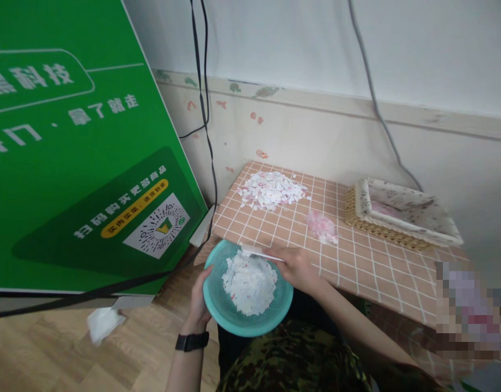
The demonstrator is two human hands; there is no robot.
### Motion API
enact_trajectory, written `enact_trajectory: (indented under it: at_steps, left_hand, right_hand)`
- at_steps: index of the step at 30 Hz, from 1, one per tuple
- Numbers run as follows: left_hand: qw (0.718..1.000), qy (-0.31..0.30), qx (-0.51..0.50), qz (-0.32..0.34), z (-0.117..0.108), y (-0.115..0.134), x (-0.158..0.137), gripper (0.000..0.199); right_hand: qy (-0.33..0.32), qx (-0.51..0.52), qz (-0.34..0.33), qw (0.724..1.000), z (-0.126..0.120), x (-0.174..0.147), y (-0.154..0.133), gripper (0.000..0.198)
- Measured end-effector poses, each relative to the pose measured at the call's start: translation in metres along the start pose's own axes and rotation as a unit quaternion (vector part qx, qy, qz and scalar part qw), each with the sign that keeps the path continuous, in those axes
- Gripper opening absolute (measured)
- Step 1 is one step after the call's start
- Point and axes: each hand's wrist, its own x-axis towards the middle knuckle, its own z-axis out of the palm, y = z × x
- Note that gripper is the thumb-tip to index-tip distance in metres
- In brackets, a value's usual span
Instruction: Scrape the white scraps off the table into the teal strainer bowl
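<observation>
My left hand (200,299) grips the left rim of a turquoise plastic colander (218,321), its thumb over the edge. A heap of small white paper scraps (250,283), a few with red marks, fills the bottom of the colander. In my right hand (295,268), closed above the far right rim, is a slim white brush (256,251). Its broader pale end reaches over the colander's far edge by the table, and its exact shape is blurred. Beyond it, another loose pile of white and pinkish paper scraps (272,189) lies on the checkered tabletop (275,226).
A small clear bag with pink contents (323,227) lies mid-table. A cloth-lined wicker basket (391,218) stands against the wall at right. To the left rises a big green panel (79,163); black cables (205,109) hang beside it. A white plastic bag (104,324) lies on the floor.
</observation>
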Motion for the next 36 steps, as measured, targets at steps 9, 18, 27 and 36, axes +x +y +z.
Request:
enact_trajectory:
  at_steps: [9, 18, 27, 36]
  left_hand:
    - [0.999, 0.037, -0.004, -0.007, 0.008, 0.001, -0.008, 0.016]
    - [0.997, 0.077, -0.003, -0.008, 0.003, -0.027, -0.004, 0.015]
    - [0.996, 0.079, 0.007, -0.046, -0.006, -0.053, 0.009, 0.016]
    - [0.997, 0.08, -0.006, -0.024, -0.014, -0.061, 0.024, 0.014]
  right_hand:
    - [0.185, -0.15, 0.208, 0.949, -0.068, 0.011, 0.049, 0.03]
    - [0.169, -0.266, 0.268, 0.91, -0.073, 0.038, 0.068, 0.031]
    - [0.179, -0.225, 0.227, 0.93, -0.062, 0.017, 0.059, 0.029]
    - [0.176, -0.222, 0.228, 0.931, -0.057, 0.025, 0.069, 0.027]
